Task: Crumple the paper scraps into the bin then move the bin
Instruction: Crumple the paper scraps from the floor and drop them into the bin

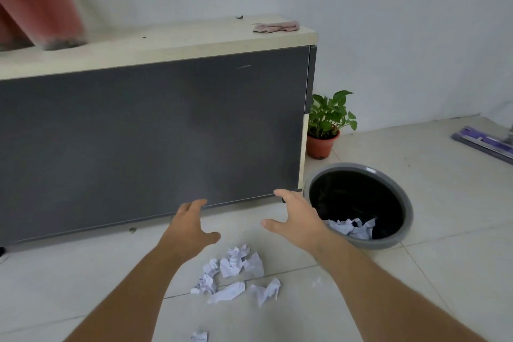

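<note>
Nearest to the camera, one small paper scrap (199, 336) lies alone on the tiled floor (444, 272) at the bottom edge. A little farther, between the two forearms, a loose pile of paper scraps (236, 272) rests on the floor, partly crumpled already. Above it, the left hand (191, 226) and the right hand (298, 216) hover with fingers spread wide, both empty, palms turned to each other.

I judge the crumpling step is in the middle: some paper (351, 228) is already inside the grey round bin (399, 236), which stands just right of the right hand. The next move probably calls for lowering both hands to gather the pile and press it into a ball.

Behind the hands stands a dark cabinet (152, 133) with a light top, carrying a red flowerpot (41, 5) and a pink cloth (277, 27). Beyond the bin are a small potted plant (324, 130), a purple mop head (483, 144) and the pale wall (388, 22).
</note>
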Demonstrator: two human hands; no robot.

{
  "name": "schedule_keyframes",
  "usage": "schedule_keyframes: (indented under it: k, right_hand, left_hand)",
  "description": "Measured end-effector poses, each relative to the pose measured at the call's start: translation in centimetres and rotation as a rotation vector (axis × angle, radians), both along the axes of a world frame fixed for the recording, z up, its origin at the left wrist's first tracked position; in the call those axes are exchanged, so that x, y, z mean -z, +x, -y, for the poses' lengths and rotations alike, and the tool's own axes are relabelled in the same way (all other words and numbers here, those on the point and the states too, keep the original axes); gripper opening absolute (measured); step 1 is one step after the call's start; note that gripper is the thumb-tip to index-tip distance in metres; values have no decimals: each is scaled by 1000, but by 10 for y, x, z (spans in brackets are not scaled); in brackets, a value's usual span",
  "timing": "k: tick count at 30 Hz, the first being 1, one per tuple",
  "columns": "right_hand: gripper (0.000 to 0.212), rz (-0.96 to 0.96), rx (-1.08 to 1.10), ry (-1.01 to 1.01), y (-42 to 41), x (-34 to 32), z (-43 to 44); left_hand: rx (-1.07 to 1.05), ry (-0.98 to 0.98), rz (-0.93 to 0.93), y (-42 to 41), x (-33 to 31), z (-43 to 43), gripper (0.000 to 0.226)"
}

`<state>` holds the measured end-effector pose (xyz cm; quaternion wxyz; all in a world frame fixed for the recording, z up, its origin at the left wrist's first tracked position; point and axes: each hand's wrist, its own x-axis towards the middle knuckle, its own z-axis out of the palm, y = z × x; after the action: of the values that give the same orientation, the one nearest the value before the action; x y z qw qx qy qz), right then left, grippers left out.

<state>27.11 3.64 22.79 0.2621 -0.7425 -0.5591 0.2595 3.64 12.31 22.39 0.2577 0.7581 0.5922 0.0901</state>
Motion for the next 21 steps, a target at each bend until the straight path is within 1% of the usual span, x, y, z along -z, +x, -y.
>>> schedule_keyframes:
  k: [4,9,12,21]
  right_hand:
    - [78,14,15,-9,-23,1,-23]
    - [78,35,33,-50,-41,6,-35]
    - [78,60,47,-49,-38,13,-36]
    - [77,44,89,-39,-17,25,-33]
  left_hand:
    - [13,-23,8,-17,9,-16,90]
    - [55,-39,36,-20,19,-29,89]
    - [79,-32,32,-12,26,-33,88]
    - [87,-26,59,11,38,-30,87]
